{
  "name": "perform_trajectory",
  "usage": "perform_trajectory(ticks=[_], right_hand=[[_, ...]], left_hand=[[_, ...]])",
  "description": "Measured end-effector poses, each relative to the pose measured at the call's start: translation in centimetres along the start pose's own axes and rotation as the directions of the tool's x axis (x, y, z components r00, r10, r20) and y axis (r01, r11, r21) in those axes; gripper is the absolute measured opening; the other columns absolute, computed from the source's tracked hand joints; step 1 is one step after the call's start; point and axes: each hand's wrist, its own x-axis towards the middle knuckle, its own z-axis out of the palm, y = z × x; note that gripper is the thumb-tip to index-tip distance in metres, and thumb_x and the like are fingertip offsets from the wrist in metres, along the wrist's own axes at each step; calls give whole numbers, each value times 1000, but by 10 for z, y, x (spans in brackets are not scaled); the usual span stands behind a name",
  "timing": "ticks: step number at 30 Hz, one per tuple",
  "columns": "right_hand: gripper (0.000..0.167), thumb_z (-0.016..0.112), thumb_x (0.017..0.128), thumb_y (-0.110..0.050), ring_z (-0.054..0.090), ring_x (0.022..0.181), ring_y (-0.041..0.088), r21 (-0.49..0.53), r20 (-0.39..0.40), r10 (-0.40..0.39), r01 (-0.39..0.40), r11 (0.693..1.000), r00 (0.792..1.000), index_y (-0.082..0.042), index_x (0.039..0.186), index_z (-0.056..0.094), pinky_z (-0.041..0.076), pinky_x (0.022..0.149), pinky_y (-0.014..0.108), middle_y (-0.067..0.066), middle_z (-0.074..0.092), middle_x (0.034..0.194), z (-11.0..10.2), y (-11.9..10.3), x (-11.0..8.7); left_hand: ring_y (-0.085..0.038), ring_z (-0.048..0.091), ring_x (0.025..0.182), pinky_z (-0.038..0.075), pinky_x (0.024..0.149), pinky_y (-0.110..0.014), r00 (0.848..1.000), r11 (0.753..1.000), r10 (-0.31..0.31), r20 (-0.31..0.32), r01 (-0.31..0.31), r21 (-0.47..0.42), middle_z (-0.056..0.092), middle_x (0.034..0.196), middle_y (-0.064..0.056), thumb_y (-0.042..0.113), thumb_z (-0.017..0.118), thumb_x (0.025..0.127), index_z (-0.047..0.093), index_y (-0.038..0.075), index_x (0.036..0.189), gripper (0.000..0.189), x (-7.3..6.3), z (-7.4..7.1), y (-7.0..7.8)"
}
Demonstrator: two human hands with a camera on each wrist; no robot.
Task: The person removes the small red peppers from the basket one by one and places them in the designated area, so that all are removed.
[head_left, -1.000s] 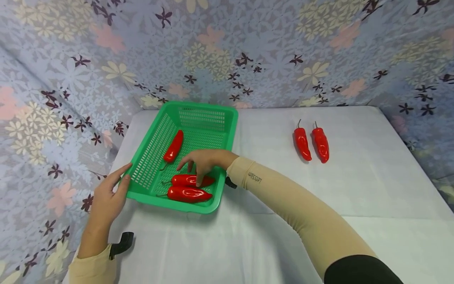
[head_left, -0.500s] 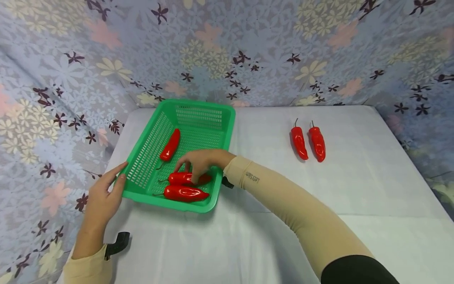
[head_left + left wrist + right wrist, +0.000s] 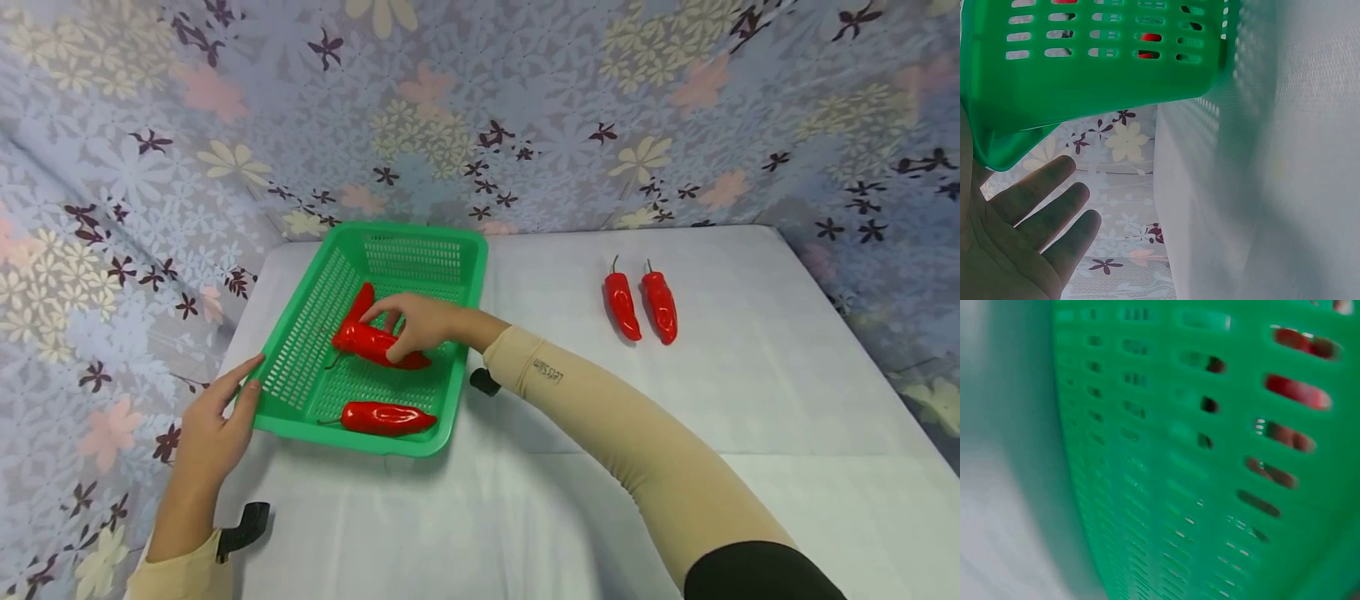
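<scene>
In the head view my right hand [image 3: 423, 321] grips a red chili pepper [image 3: 369, 342] inside the green plastic basket [image 3: 337, 440], thumb on the near side and fingers on the far side. The held pepper's stem end overlaps another red pepper [image 3: 362, 302] behind it. A third pepper [image 3: 387, 418] lies along the basket's near wall. At the near left corner, my left hand [image 3: 216, 435] pinches the rim between thumb and forefinger. Its other fingers [image 3: 1054, 225] spread below the rim in the left wrist view. The basket wall [image 3: 1160, 456] hides my right hand's fingers in the right wrist view.
Two more red peppers [image 3: 622, 307] [image 3: 660, 307] lie side by side on the white-covered table [image 3: 750, 392], right of the basket. A flowered cloth [image 3: 450, 125] hangs behind the table and along its sides. Black wrist mounts [image 3: 251, 525] stick out by both wrists.
My right hand has taken hold of the middle pepper and moved it away from the near one, towards the back pepper. The left hand stays at the rim; the view has shifted slightly.
</scene>
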Motion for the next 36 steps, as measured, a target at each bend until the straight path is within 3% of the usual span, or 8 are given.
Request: perform_trajectory(ticks=[3,9,15,18,22,26,29,36], right_hand=[[65,75,82,-4,67,89,24,133,-94,-4,17,991,996,-15,143,56,58,73,33,11,61,114,-8,-4,-5],[65,76,84,-2,65,93,29,352,-240,36,52,935,970,-18,143,56,60,74,40,13,59,117,-35,-6,-20],[66,74,85,2,64,103,34,448,-313,125,30,894,941,-19,145,54,60,80,47,16,56,123,-68,7,-44],[68,74,85,1,61,109,34,469,-354,194,-6,883,915,-20,146,52,59,82,48,15,54,126,-84,19,-61],[69,74,86,-3,56,116,34,462,-421,296,-79,884,857,-21,148,50,58,84,48,14,53,130,-104,38,-87],[72,75,87,-9,53,118,36,408,-487,418,-224,885,767,-23,151,46,57,86,50,14,51,135,-119,65,-114],[75,75,87,-13,53,119,38,380,-517,495,-331,864,698,-21,153,42,55,90,52,16,49,137,-124,85,-129],[74,72,90,-16,53,116,40,344,-545,574,-461,818,611,-13,155,36,54,92,53,22,48,136,-119,117,-147]], left_hand=[[-47,47,131,36,100,-71,1000,1000,-8,4,8,8,53,144,-22,29,47,106,54,18,147,43,-1,-1,0],[-48,48,130,37,101,-70,1000,1000,-4,-2,4,7,54,143,-22,28,48,106,55,17,147,42,-2,0,1],[-49,46,131,35,100,-72,1000,999,-26,15,26,22,51,145,-24,31,46,107,53,16,148,44,-3,-2,3],[-50,45,132,34,101,-72,999,999,-31,18,31,20,50,145,-25,31,45,107,52,15,149,45,-2,-2,3],[-51,46,130,36,99,-72,1000,1000,-8,8,8,14,52,144,-25,29,46,107,53,14,148,44,0,-1,2],[-50,48,129,36,99,-71,1000,1000,15,0,-15,4,53,142,-24,29,47,107,54,15,147,43,2,0,0],[-50,48,129,36,99,-72,1000,1000,15,-3,-15,1,54,142,-25,29,46,107,54,14,147,43,3,-1,0],[-50,47,130,35,100,-72,1000,1000,-14,0,14,-4,53,142,-25,29,46,107,54,14,147,43,1,1,-1]])
